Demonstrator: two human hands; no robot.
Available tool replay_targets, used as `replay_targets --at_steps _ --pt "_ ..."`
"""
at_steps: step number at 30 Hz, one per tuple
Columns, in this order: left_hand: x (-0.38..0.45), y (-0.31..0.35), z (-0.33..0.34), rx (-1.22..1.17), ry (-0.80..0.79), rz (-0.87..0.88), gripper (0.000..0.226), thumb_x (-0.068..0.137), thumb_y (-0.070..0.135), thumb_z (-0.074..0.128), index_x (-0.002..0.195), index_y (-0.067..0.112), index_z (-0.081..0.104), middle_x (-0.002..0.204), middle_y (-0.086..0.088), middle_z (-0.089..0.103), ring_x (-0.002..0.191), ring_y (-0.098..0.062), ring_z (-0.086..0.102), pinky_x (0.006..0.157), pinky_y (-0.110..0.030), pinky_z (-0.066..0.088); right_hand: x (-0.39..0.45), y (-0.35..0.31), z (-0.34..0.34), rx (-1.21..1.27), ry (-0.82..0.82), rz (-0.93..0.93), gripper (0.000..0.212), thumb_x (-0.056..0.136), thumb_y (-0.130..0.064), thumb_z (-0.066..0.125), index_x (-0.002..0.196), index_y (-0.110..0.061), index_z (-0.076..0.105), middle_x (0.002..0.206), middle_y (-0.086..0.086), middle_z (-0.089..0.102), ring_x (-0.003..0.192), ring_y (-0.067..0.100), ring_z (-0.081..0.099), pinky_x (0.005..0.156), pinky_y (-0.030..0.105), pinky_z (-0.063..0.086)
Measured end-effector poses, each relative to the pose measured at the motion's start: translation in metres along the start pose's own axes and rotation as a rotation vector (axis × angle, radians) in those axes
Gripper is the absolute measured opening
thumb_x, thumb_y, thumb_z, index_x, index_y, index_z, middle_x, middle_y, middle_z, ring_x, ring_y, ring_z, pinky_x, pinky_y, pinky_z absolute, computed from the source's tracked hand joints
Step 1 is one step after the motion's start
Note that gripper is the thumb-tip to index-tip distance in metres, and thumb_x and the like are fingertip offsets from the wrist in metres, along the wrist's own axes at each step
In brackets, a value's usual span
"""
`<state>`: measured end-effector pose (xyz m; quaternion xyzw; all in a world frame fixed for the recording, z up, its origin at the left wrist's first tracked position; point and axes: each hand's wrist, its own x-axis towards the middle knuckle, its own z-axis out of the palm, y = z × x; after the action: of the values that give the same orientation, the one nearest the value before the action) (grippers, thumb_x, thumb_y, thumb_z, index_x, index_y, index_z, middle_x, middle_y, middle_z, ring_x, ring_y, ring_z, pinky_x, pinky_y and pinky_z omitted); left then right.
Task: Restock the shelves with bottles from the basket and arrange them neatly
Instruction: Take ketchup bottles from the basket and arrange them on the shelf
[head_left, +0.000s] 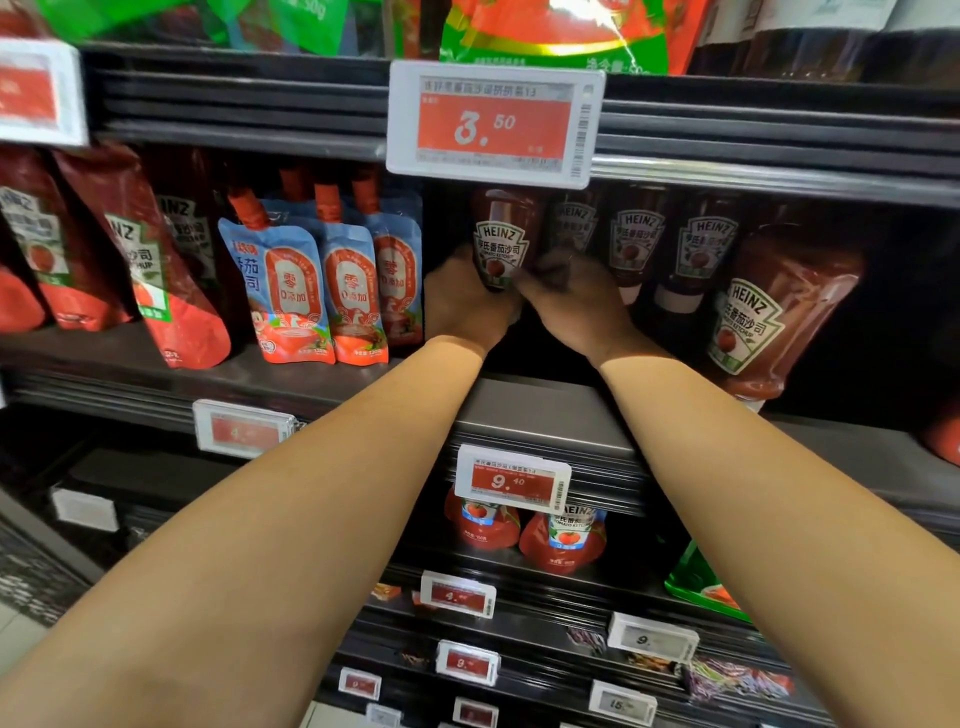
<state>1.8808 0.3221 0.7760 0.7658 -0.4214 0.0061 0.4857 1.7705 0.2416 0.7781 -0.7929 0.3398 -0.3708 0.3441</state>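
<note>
Both arms reach into the middle shelf (545, 410). My left hand (465, 306) and my right hand (571, 301) grip the lower part of a Heinz ketchup bottle (501, 234), which stands cap down at the left end of a row. To its right, several more Heinz bottles (636, 239) stand further back in shadow. A larger Heinz bottle (769, 312) leans at the front right. The basket is out of view.
Blue ketchup pouches (301, 291) and red Heinz pouches (140, 260) fill the shelf to the left. A large price tag (496, 122) hangs just above my hands. Lower shelves hold red pouches (561, 540) and several small price tags.
</note>
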Motion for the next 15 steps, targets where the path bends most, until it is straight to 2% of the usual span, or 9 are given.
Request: replay_targets --at_steps 2,4,8,12,15 --pt "0.0010 0.0008 0.0005 0.001 0.011 -0.004 0.049 0.077 0.033 0.083 0.118 0.012 0.067 0.115 -0.008 0.073 0.106 -0.025 0.069 0.073 -0.019 0.040 -0.0021 0.0017 0.0012 -0.090 -0.028 0.000 0.023 0.098 -0.040 0.062 0.099 -0.018 0.071 0.101 -0.001 0.073 0.101 0.018 0.068 0.080 0.024 0.045" --pt "0.0024 0.0012 0.0008 -0.029 0.007 -0.022 0.054 0.078 0.037 0.083 0.122 0.011 0.066 0.120 -0.008 0.071 0.110 -0.024 0.067 0.076 -0.018 0.040 -0.0022 0.0019 0.0025 -0.061 -0.029 0.027 0.026 0.102 -0.036 0.055 0.108 -0.018 0.071 0.111 0.004 0.073 0.108 0.021 0.065 0.085 0.023 0.041" --pt "0.0039 0.0016 0.0015 -0.101 -0.021 -0.057 0.064 0.075 0.035 0.086 0.130 0.010 0.063 0.125 -0.007 0.070 0.115 -0.023 0.065 0.080 -0.019 0.042 0.0008 0.0049 0.0041 -0.048 -0.053 0.051 0.026 0.103 -0.022 0.050 0.121 -0.015 0.068 0.122 0.009 0.070 0.116 0.025 0.062 0.099 0.028 0.044" --pt "0.0014 0.0026 0.0017 -0.100 -0.006 -0.048 0.066 0.074 0.038 0.087 0.128 0.011 0.062 0.122 -0.007 0.071 0.113 -0.024 0.066 0.077 -0.018 0.040 0.0027 0.0066 0.0050 -0.018 -0.052 0.074 0.026 0.100 -0.015 0.053 0.122 -0.012 0.067 0.122 0.013 0.070 0.116 0.028 0.064 0.107 0.042 0.047" --pt "0.0010 0.0028 0.0006 -0.080 -0.012 -0.064 0.068 0.076 0.040 0.085 0.131 0.009 0.059 0.125 -0.009 0.069 0.116 -0.026 0.065 0.080 -0.019 0.040 -0.0005 0.0051 0.0043 -0.045 -0.057 0.075 0.028 0.099 -0.015 0.054 0.126 -0.012 0.064 0.122 0.012 0.070 0.116 0.027 0.064 0.106 0.038 0.047"
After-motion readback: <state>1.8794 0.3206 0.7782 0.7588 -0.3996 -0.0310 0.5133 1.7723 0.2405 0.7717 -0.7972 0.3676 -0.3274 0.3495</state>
